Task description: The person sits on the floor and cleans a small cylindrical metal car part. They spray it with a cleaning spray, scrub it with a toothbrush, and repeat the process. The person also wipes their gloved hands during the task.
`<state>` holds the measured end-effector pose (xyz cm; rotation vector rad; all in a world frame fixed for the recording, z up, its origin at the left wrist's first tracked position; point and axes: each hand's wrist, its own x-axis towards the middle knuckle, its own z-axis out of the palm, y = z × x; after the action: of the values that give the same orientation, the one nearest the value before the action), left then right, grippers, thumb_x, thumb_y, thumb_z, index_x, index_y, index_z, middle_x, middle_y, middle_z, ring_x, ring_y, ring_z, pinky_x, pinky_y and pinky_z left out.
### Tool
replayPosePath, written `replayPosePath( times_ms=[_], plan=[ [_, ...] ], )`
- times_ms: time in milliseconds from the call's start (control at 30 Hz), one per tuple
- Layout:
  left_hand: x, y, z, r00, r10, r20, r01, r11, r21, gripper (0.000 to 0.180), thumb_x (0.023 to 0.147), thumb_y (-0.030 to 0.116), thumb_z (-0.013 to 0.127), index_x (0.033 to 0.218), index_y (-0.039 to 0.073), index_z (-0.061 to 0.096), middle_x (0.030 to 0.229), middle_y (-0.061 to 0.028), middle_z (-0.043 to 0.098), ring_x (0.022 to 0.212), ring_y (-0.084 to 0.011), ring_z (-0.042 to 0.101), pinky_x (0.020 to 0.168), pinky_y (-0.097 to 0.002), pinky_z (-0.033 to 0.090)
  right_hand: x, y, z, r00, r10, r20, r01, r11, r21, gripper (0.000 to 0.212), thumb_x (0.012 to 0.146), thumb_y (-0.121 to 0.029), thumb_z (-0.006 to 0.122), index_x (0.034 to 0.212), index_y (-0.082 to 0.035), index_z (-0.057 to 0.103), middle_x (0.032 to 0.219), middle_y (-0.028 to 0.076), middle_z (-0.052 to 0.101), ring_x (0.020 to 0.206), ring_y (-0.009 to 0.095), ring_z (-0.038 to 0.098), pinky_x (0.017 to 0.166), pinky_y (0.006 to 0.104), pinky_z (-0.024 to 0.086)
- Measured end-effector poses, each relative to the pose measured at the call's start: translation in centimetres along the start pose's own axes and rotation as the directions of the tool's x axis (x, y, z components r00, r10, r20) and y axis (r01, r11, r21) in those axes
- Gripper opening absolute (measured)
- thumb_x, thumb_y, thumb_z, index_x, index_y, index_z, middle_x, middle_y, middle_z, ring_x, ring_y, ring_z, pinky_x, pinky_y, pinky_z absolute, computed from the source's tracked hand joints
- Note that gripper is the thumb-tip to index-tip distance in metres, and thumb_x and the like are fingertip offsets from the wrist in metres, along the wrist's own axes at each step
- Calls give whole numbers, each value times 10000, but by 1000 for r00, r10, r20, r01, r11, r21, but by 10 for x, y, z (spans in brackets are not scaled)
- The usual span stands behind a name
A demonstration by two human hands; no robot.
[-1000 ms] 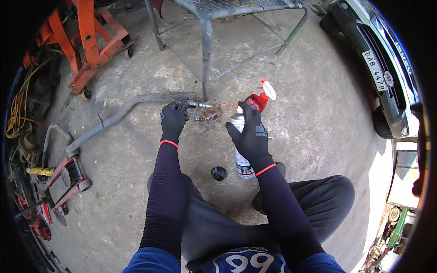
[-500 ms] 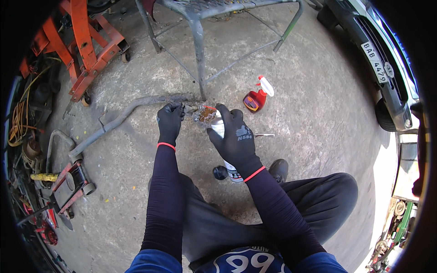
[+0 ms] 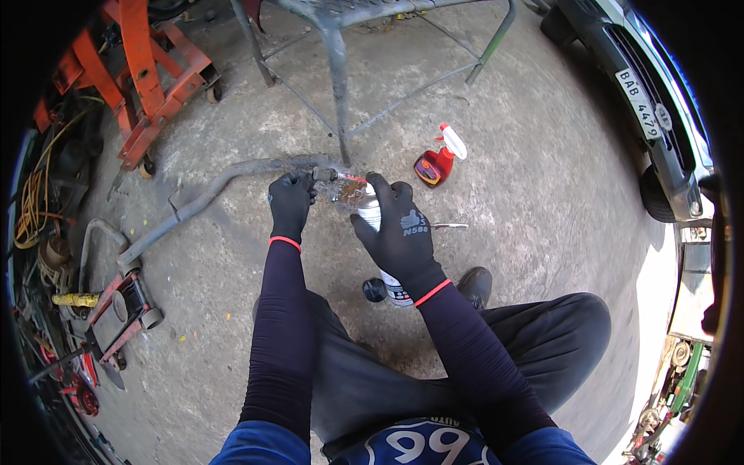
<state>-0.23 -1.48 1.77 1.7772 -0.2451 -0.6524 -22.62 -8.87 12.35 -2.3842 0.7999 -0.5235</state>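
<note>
My left hand (image 3: 292, 203), in a black glove, is closed on a small greyish cylindrical metal part (image 3: 325, 175) whose exact kind I cannot make out. Gloved the same way, my right hand (image 3: 401, 229) grips a white aerosol spray can (image 3: 370, 212), its index finger at the top. The can's lower end shows below my palm. From its nozzle a thin red straw (image 3: 355, 179) points left at the metal part. Beneath the straw is a brown, wet-looking patch (image 3: 352, 193). A black cap (image 3: 374, 290) lies beside the can's base.
A bent grey pipe (image 3: 213, 190) lies beyond my left hand, reaching a metal stand's leg (image 3: 338, 93). Ahead right stands a red spray bottle (image 3: 435, 166); a slim metal tool (image 3: 451, 225) lies nearer. An orange hoist (image 3: 147, 77), a floor jack (image 3: 120, 310) and a vehicle (image 3: 651, 101) flank the floor.
The metal part has shifted slightly up and left and shows more clearly past my left fingers. The spray can has moved up a little in my right hand.
</note>
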Motion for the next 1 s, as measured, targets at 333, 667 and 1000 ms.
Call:
replayPosePath(
  times_ms=[333, 667, 1000],
  plan=[
    [5, -6, 1, 999, 16, 37, -13, 995, -97, 177, 999, 136, 714, 1019, -39, 731, 809, -82, 720, 652, -131, 663, 591, -283, 561, 4, 3, 0, 997, 58, 41, -56, 998, -41, 697, 900, -332, 734, 1501, -106, 464, 1192, 269, 563, 972, 425, 697, 780, 505, 573],
    [12, -16, -3, 997, 60, 42, -53, 987, -154, 155, 990, 81, 698, 1061, -53, 729, 861, -80, 737, 704, -121, 675, 625, -274, 557, 6, -6, 0, 995, 87, 40, -85, 996, -37, 680, 888, -279, 764, 1481, -121, 470, 1154, 237, 574, 960, 418, 685, 791, 474, 568],
    [14, -17, -3, 998, 65, 26, -61, 988, -145, 178, 983, 81, 710, 1084, -65, 721, 859, -89, 739, 690, -122, 675, 611, -269, 555, 1, -1, 8, 998, 55, 42, -54, 998, -13, 700, 903, -350, 728, 1505, -109, 464, 1173, 254, 553, 927, 414, 692, 759, 505, 575]
  ],
)
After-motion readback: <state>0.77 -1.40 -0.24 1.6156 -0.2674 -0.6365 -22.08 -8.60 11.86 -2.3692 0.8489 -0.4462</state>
